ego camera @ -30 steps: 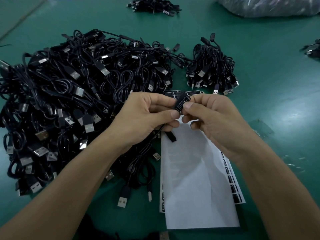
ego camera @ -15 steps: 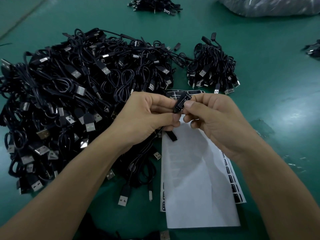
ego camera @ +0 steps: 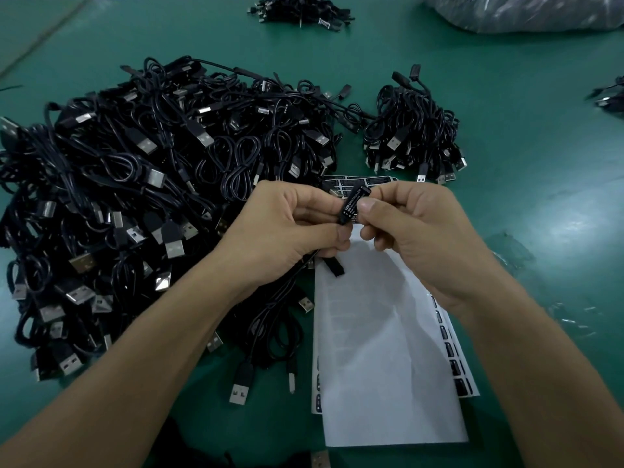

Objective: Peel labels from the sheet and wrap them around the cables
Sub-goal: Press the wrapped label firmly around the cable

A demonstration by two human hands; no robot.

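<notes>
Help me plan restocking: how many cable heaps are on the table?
4: a big heap at left, a small heap right of it, a far heap at the top edge, and a cropped heap at the right edge. More may lie outside view.

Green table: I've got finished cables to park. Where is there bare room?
Bare green table lies right of the small cable pile and the label sheets, nearer than the plastic bag. A narrower strip runs behind the big cable heap. The left side is crowded with that heap.
</notes>
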